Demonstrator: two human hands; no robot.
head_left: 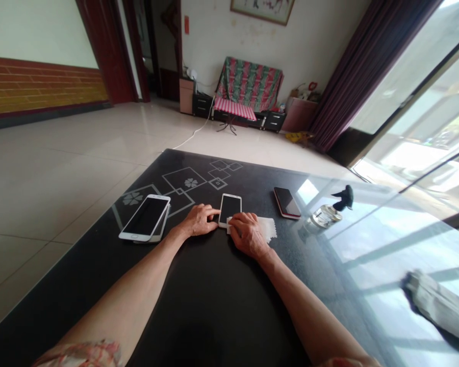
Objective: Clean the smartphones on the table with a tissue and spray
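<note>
A white smartphone (230,205) with a dark screen lies flat on the glossy black table (199,295). My left hand (201,220) is at its left side, index finger and thumb against the edge and the other fingers curled. My right hand (248,234) is closed on a white cleaning cloth (268,228) with a zigzag edge, at the phone's lower right corner. Part of the cloth is hidden under my fingers; the rest spreads out to the right.
To the left, a larger white smartphone (147,218) lies on another phone. At right are a dark phone with a red edge (286,202), a clear spray bottle (327,215) with a black trigger and a blurred grey cloth (439,306). Beyond stands a small striped table (235,108).
</note>
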